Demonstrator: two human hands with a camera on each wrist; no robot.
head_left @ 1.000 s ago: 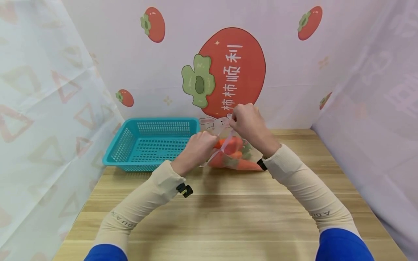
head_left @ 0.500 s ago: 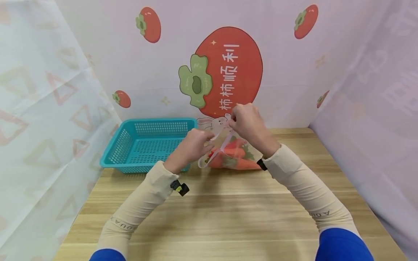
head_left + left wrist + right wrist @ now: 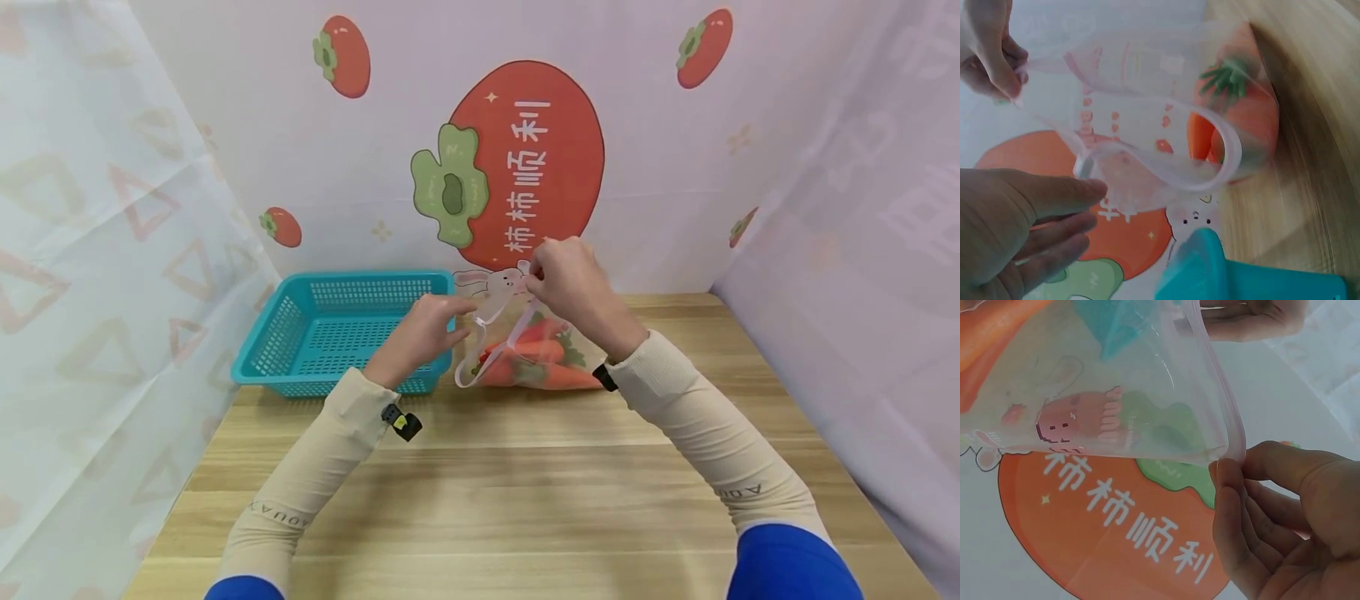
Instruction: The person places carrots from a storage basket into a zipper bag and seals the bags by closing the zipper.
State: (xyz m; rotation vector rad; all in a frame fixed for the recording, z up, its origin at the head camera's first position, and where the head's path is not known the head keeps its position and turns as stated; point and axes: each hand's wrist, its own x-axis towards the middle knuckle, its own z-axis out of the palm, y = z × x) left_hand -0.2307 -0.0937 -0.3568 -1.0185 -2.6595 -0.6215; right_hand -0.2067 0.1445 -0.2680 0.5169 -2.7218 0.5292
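Observation:
A clear zip bag with a pink-white rim [image 3: 491,367] hangs with its mouth gaping towards me, its lower part on the table. Carrots [image 3: 566,377] with green tops lie inside, some blurred by the plastic. My right hand [image 3: 570,279] pinches the bag's upper corner between thumb and fingers, plain in the right wrist view. My left hand [image 3: 420,333] is beside the rim, thumb and fingers apart. In the left wrist view, its thumb tip lies close to the white zip slider [image 3: 1084,165]; whether they touch I cannot tell.
A turquoise perforated basket [image 3: 262,337] stands at the back left, right behind my left hand. The wooden table [image 3: 510,500] runs back to a printed cloth wall [image 3: 652,233]. More cloth walls flank both sides.
My left hand has let go of the rim and moved left, its fingers spreading. The bag's mouth has widened, showing more carrots. The right hand has kept its pinch in place.

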